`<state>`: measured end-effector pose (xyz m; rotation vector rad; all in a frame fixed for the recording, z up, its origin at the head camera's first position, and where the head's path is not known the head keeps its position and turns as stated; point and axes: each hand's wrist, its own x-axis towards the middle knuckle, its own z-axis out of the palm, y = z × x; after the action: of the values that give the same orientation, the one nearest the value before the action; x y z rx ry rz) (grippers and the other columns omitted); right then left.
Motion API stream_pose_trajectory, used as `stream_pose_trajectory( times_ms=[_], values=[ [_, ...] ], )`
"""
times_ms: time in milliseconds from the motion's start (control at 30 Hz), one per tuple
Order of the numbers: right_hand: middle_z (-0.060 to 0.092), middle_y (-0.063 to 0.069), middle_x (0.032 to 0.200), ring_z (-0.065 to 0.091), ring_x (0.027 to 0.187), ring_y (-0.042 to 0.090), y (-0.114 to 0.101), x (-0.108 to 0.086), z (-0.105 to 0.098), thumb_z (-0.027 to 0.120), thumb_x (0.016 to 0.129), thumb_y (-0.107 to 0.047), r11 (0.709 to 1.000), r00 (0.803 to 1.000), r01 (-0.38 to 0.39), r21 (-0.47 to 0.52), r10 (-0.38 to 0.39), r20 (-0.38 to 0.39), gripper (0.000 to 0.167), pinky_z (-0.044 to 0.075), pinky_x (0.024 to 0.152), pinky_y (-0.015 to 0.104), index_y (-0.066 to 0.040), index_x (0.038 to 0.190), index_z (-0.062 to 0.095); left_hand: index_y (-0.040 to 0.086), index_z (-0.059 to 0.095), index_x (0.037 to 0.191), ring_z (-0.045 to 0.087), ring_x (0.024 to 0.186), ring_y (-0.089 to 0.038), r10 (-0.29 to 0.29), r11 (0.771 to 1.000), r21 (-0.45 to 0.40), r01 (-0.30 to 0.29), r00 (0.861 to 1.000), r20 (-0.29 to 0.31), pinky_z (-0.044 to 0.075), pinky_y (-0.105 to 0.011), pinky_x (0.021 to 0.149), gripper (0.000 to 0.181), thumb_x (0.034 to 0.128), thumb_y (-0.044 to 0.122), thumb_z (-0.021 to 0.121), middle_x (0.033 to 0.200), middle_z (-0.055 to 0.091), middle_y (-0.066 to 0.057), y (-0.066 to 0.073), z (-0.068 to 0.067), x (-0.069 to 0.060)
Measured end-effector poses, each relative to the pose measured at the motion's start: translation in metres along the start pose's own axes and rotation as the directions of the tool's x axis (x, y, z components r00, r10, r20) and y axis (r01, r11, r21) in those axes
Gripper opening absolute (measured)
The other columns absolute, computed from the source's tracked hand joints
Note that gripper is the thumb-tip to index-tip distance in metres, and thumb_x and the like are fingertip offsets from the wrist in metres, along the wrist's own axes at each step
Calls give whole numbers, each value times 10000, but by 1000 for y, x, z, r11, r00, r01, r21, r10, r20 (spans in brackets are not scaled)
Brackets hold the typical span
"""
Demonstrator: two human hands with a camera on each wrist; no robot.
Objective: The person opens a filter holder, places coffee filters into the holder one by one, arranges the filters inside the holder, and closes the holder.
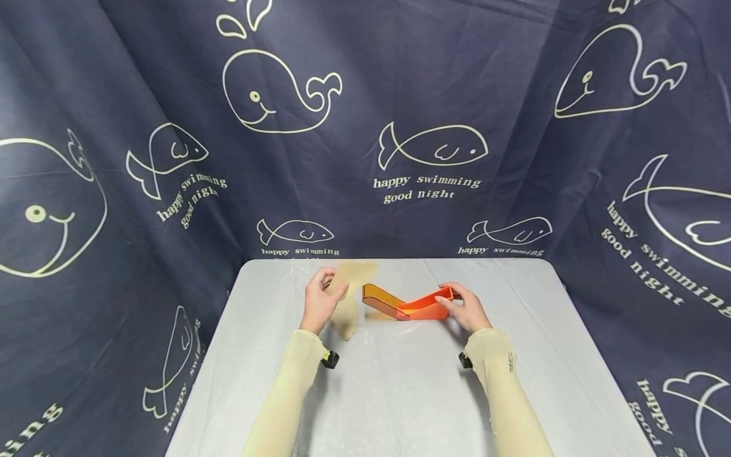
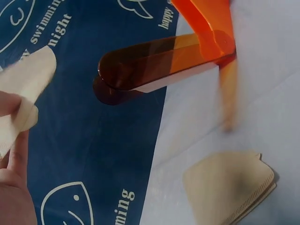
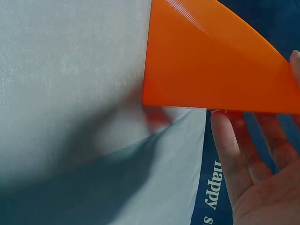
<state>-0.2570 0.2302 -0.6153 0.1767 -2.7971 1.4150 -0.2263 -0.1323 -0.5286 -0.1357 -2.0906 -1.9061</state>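
In the head view, my left hand pinches a tan paper coffee filter between thumb and fingers, raised above the table. More folded coffee filters lie on the table below it, also visible in the head view. To the right is an orange plastic box with a translucent brown lid swung open toward the left hand. My right hand grips the box at its right end. The right wrist view shows its fingers under the orange wall, with part of the thumb at the edge.
A table with a pale grey cover extends around the hands. Dark blue curtains printed with whales and fish stand behind it and at both sides. Black wrist cameras sit at the cuffs.
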Motion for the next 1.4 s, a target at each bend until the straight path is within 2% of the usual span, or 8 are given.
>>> stream_pose_trajectory(
  times_ms=[233, 367, 500, 633, 900, 1167, 1300, 1400],
  values=[
    [688, 170, 1274, 599, 1222, 388, 1, 0, -1, 730, 977, -338, 999, 999, -31, 11, 31, 17, 465, 454, 1075, 588, -131, 1382, 630, -32, 770, 1037, 660, 878, -48, 37, 999, 20, -36, 999, -39, 519, -138, 807, 145, 900, -61, 733, 1044, 750, -221, -2, 0, 1],
    [692, 171, 1267, 603, 1215, 385, 2, 1, 0, 728, 979, -330, 1000, 1000, -25, 13, 25, 8, 454, 448, 1078, 584, -132, 1376, 634, -64, 720, 1103, 658, 855, -54, 5, 1000, -22, -6, 1000, -27, 533, -148, 784, 199, 904, -61, 734, 1016, 744, -170, -4, -2, 1],
    [698, 168, 1254, 605, 1212, 388, 2, 1, 0, 732, 976, -325, 1000, 1000, -18, 11, 18, 5, 444, 447, 1077, 591, -134, 1365, 639, -108, 617, 1158, 665, 835, -83, -41, 993, -111, 38, 999, -20, 556, -159, 752, 293, 889, -99, 732, 981, 715, -77, -5, -4, 1],
    [702, 168, 1250, 606, 1218, 393, 1, 1, 0, 737, 972, -333, 1000, 1000, -13, 15, 13, 5, 441, 453, 1070, 595, -139, 1357, 645, -134, 603, 1133, 673, 842, -102, -54, 986, -158, 50, 998, -21, 564, -167, 762, 278, 884, -120, 727, 962, 700, -36, -5, -5, 1],
    [701, 168, 1255, 607, 1216, 394, 1, 0, 0, 739, 970, -341, 1000, 1000, -15, 17, 14, 6, 445, 453, 1068, 598, -140, 1356, 646, -125, 659, 1100, 667, 848, -64, -36, 992, -122, 34, 999, -22, 551, -153, 747, 220, 901, -72, 735, 980, 709, -19, -3, -4, 2],
    [709, 154, 1218, 600, 1218, 384, 3, 1, 0, 741, 967, -293, 1000, 1000, -7, 15, 7, 6, 431, 439, 1076, 599, -134, 1356, 646, -51, 730, 1064, 576, 668, -6, -43, 999, -11, 42, 997, -70, 476, -128, 625, 188, 893, 8, 783, 955, 726, 1, -29, -5, 9],
    [714, 158, 1208, 610, 1204, 388, 3, 1, 0, 740, 970, -292, 1000, 1000, 5, 10, -5, -3, 430, 448, 1067, 595, -116, 1352, 646, -30, 740, 1089, 602, 710, -17, -31, 999, -41, 28, 998, -55, 492, -133, 656, 191, 911, 30, 772, 982, 728, -16, -33, -5, 11],
    [714, 164, 1211, 615, 1200, 390, 2, 1, 1, 734, 975, -284, 1000, 1000, 8, 9, -8, -9, 427, 449, 1071, 592, -105, 1352, 644, -16, 733, 1108, 576, 711, -34, -21, 999, -37, 20, 999, -40, 480, -153, 637, 181, 941, 52, 745, 929, 696, 35, -34, -6, 10]
  ],
)
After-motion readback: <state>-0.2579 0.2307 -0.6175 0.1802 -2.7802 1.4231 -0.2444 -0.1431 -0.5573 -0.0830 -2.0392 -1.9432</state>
